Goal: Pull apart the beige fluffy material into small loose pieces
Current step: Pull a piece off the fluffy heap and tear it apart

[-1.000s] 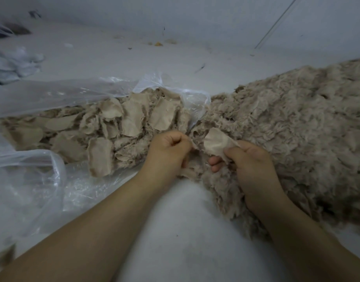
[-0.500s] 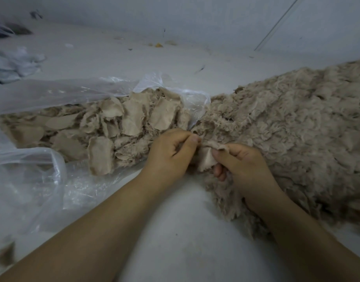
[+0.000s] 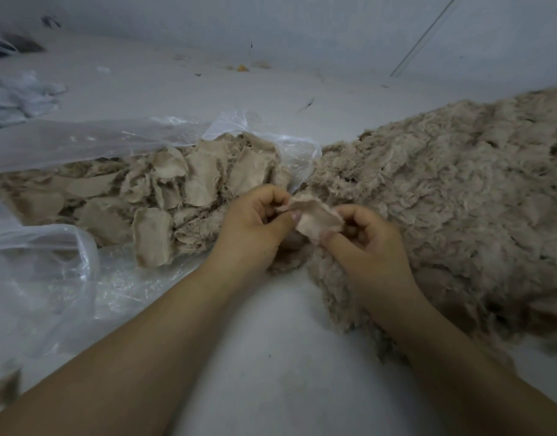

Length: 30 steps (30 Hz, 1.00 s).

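Observation:
A big mound of beige fluffy material (image 3: 453, 196) covers the right side of the white surface. Between my hands is a small beige piece (image 3: 316, 217) with its smooth backing turned up. My left hand (image 3: 255, 228) pinches its left edge with thumb and curled fingers. My right hand (image 3: 368, 243) pinches its right lower edge, fingers curled. Whether the piece is still joined to the mound beneath it is hidden. A heap of torn beige pieces (image 3: 164, 199) lies to the left on clear plastic.
A clear plastic bag (image 3: 66, 256) spreads over the left side, partly covering the torn pieces. Pale crumpled cloth (image 3: 19, 96) lies at the far left. A white wall rises behind. Bare white surface (image 3: 271, 357) shows between my forearms.
Both hands shifted their grip on the small piece. It was bunched low between them half a second ago and is now lifted and spread, backing side up.

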Each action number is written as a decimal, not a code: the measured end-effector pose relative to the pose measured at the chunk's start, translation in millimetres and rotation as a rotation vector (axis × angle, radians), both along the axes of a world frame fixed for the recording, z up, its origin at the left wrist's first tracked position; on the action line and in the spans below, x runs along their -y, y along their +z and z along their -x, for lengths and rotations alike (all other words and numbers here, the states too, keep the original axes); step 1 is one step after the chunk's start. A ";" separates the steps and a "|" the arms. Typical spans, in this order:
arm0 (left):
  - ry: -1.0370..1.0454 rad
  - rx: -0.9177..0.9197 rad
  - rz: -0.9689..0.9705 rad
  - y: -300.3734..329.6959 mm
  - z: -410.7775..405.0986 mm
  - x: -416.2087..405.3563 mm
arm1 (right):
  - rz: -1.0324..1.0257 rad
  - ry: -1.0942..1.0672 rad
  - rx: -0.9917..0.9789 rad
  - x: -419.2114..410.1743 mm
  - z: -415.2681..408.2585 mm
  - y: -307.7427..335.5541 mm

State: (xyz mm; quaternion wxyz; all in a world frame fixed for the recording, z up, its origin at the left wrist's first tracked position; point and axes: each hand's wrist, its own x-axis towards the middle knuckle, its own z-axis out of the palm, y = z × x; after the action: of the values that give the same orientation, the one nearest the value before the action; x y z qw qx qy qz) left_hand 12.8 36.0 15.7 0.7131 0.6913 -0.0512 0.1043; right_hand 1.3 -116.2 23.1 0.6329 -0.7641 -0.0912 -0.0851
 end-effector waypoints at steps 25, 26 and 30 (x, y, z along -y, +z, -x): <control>-0.171 -0.212 -0.118 -5.0 0.2 -10.4 | -0.375 0.330 -0.398 -5.4 -2.3 -21.4; -0.160 -0.216 -0.092 -5.7 -0.4 -10.1 | -0.417 0.323 -0.425 -5.4 -2.3 -21.8; -0.031 -0.205 0.042 -6.5 -5.0 -9.4 | -0.512 0.289 -0.475 -7.8 -1.9 -21.8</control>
State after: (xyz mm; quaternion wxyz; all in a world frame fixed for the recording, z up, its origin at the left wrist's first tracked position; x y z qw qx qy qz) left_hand 17.8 45.4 9.3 0.7305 0.6824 0.0137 0.0230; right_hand 3.2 -108.5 1.3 0.8124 -0.5589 -0.0244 0.1647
